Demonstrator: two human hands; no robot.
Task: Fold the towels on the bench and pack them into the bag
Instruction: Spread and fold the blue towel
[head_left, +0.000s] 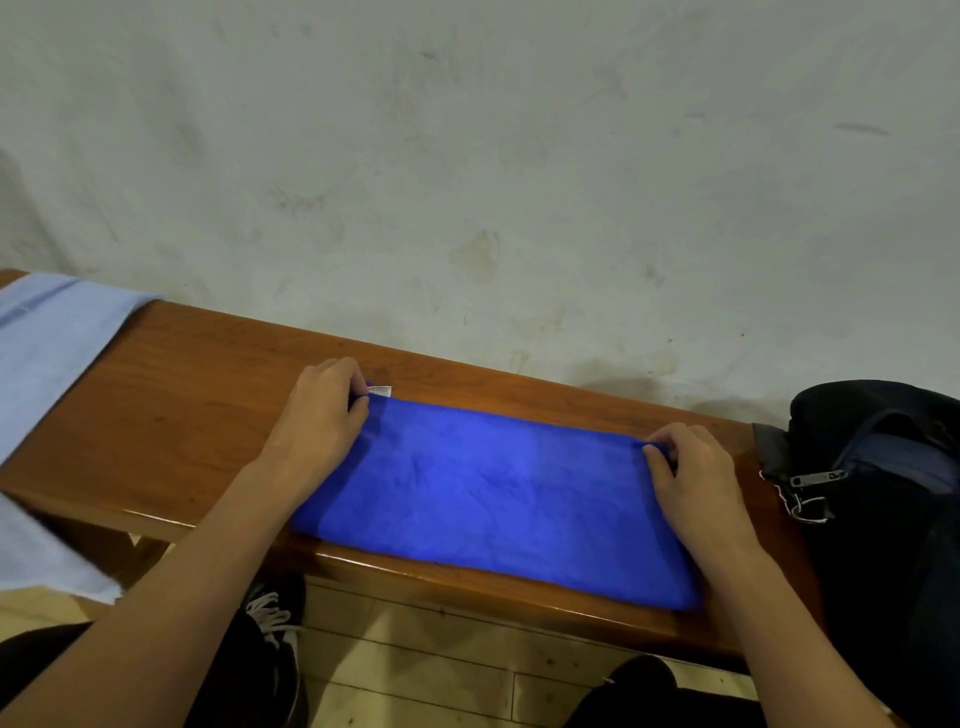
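The left hand (324, 410) pinches the far left corner of the blue towel (493, 499); the right hand (691, 473) pinches its far right corner. The towel lies flat on the bench (171, 395), long axis left-right between them, with the bag (883, 467) just right.

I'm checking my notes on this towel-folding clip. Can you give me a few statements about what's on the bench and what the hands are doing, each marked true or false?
1. Both hands pinch far corners of the blue towel: left hand, right hand. True.
2. The blue towel is inside the bag. False: it lies flat on the bench.
3. A light blue towel drapes over the bench's left end. True.
4. The bag sits at the left end. False: it is at the right end.
5. The bag's zipper is visible. True.
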